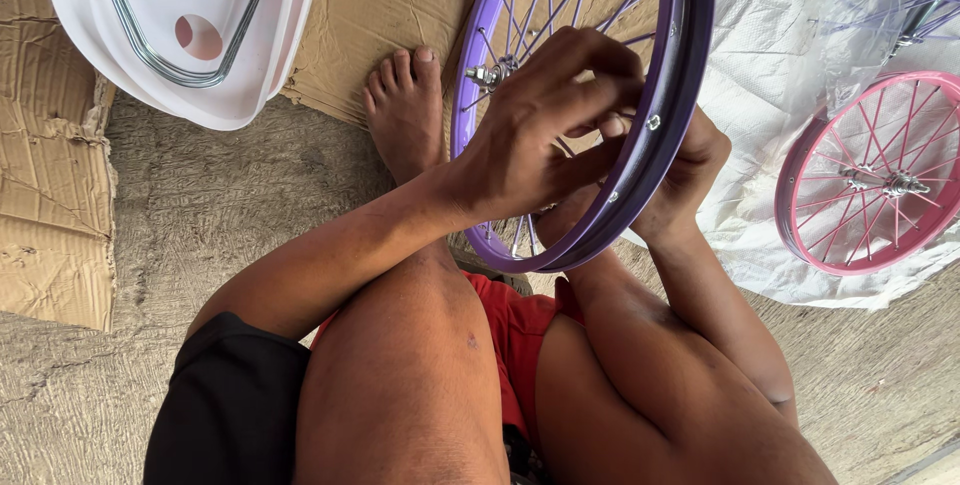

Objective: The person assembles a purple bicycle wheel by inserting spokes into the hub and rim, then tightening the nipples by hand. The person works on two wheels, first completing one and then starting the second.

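A purple spoked bicycle wheel rim stands upright between my knees, its hub at the left. My left hand lies over the spokes inside the rim, fingers curled and pinching near the rim's inner edge. On the far side of the rim, my right hand grips it and is partly hidden by it. What the fingertips pinch is too small to make out. My bare foot rests on cardboard beside the hub.
A pink spoked wheel lies at the right on a white woven sheet. A white plastic basket with a metal wire frame sits at the top left. Torn cardboard covers the rough concrete floor.
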The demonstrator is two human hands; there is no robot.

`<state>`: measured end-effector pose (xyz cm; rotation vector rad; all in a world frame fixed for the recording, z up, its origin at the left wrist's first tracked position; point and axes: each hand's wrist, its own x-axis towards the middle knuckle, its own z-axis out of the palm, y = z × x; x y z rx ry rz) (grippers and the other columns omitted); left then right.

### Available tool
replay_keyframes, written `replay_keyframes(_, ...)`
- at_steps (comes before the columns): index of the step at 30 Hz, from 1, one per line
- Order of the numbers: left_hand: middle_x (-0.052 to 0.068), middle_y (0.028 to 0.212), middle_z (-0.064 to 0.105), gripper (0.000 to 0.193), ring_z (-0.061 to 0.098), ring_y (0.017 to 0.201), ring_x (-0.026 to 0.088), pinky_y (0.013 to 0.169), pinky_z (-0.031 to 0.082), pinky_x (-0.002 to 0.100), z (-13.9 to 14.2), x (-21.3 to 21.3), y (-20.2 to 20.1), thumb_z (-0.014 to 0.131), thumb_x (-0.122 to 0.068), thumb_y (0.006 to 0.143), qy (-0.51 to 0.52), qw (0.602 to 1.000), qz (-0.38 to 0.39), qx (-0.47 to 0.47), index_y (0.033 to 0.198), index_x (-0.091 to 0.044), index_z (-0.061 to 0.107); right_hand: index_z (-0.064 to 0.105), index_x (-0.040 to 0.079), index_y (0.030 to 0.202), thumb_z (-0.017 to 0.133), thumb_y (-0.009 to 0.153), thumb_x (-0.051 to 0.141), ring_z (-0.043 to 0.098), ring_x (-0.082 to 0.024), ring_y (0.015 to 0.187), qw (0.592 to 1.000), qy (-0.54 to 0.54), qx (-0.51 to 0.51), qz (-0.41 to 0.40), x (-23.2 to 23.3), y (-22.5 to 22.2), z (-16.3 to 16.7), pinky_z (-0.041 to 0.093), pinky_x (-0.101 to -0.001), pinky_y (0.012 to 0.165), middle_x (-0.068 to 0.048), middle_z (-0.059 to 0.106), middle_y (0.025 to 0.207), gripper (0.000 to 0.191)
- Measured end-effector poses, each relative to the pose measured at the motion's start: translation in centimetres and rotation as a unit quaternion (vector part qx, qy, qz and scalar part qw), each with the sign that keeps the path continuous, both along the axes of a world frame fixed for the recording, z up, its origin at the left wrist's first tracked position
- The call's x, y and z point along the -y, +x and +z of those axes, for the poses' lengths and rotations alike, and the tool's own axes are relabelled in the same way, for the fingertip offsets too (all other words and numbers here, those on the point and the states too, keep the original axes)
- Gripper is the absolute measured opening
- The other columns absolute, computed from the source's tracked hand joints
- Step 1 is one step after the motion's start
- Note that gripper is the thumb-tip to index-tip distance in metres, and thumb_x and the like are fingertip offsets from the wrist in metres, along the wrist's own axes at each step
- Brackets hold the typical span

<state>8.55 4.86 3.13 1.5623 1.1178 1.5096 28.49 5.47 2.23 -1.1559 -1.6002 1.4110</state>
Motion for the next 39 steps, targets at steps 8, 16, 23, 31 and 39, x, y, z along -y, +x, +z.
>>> replay_keyframes(8,0.005,0.120,0.063,0.025,0.066,0.107,0.016,0.090,0.061,0.027,0.1,0.2,-0.5,0.084,-0.009,0.099,-0.027,0.999,-0.027,-0.013,0.120,-0.006,0.071,0.068,-0.002,0.117,0.081,0.100,0.006,0.062,-0.004,0.084,1.000,0.016,0.024,0.004,-0.3,0.1,0.1,0.051,-0.0176,0.077,-0.001,0.070,0.096,0.024)
replay_keyframes(16,0.008,0.113,0.061,0.023,0.068,0.102,0.017,0.085,0.061,0.029,0.5,0.3,-0.7,0.085,-0.007,0.094,-0.060,0.998,-0.021,0.027,0.109,-0.002,0.068,0.064,-0.001,0.120,0.080,0.094,0.009,0.068,-0.008,0.093,0.999,-0.015,-0.033,0.027,-0.2,-0.3,0.3,0.059,-0.0242,0.085,-0.002,0.071,0.106,0.032)
replay_keyframes(23,0.003,0.122,0.065,0.022,0.066,0.109,0.017,0.092,0.062,0.028,0.4,0.3,-1.1,0.081,-0.005,0.099,-0.012,0.999,-0.031,-0.038,0.119,-0.005,0.072,0.068,-0.003,0.119,0.075,0.104,0.005,0.064,-0.005,0.082,1.000,-0.002,-0.024,0.011,0.3,0.1,-0.4,0.053,-0.0191,0.075,-0.003,0.073,0.098,0.018)
replay_keyframes(31,0.009,0.117,0.062,0.024,0.069,0.104,0.015,0.083,0.062,0.025,0.4,0.0,-1.3,0.083,-0.008,0.098,-0.041,0.998,-0.042,0.006,0.116,0.000,0.070,0.068,-0.003,0.115,0.071,0.106,0.005,0.071,-0.009,0.088,0.999,-0.026,-0.028,0.020,0.1,-0.5,0.4,0.059,-0.0214,0.078,-0.006,0.074,0.105,0.012)
replay_keyframes(39,0.004,0.116,0.066,0.020,0.069,0.107,0.016,0.089,0.062,0.028,0.8,0.1,-1.5,0.080,-0.005,0.101,-0.022,0.998,-0.046,-0.025,0.119,-0.005,0.072,0.067,-0.006,0.120,0.073,0.105,0.006,0.064,-0.006,0.083,1.000,-0.025,-0.006,0.003,0.1,-0.2,0.2,0.054,-0.0201,0.075,-0.004,0.072,0.101,0.020)
